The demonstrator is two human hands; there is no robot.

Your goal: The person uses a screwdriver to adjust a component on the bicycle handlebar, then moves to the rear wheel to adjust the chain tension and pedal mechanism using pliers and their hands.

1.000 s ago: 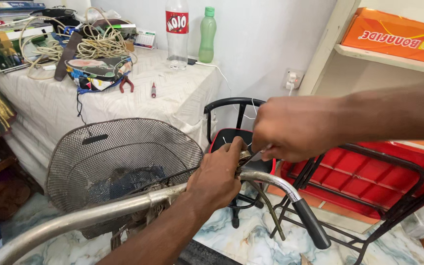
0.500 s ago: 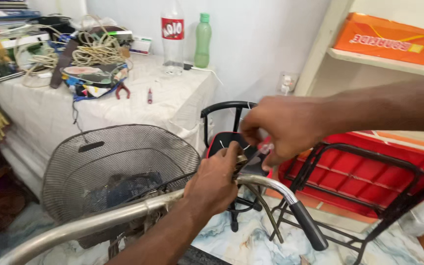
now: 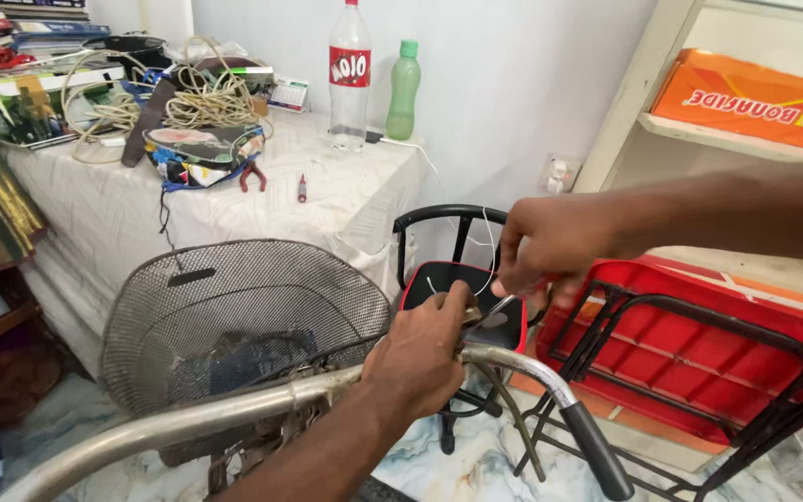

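Nearest the camera, one curved metal handlebar [image 3: 262, 404] is seen crossing the lower frame, ending at the right in a single black rubber grip [image 3: 597, 451]. The left hand [image 3: 420, 358] is closed around the bar just left of its bend, the fingers wrapped firmly on the tube. Just above that bend, the right hand [image 3: 555, 246] is held with its fingertips pinched on a thin silvery part [image 3: 494, 309], apparently a lever or cable fitting by the bar; exactly what is pinched cannot be told.

The handlebar is judged stiff, fairly heavy and smooth, likely slippery on the bare metal, so it is best held where the left hand already sits or at the rubber grip. The thin part looks light and springy and would be taken by the fingertips alone.

Behind the bar, to its left, one dark wire-mesh basket [image 3: 234, 316] is mounted. Beyond the bar's bend, one small black chair [image 3: 453, 270] with a red-edged seat is seen, and to the right of the bar one red plastic crate [image 3: 699, 344] leans within a black metal frame.

Farthest from the bar, a cloth-covered table [image 3: 346, 200] carries two bottles, one clear [image 3: 349, 74] and one green [image 3: 403, 88], one pair of red-handled pliers [image 3: 253, 177], one small screwdriver [image 3: 302, 188] and a tangle of cord [image 3: 206, 102]. One orange box [image 3: 755, 102] lies on a shelf at the upper right.
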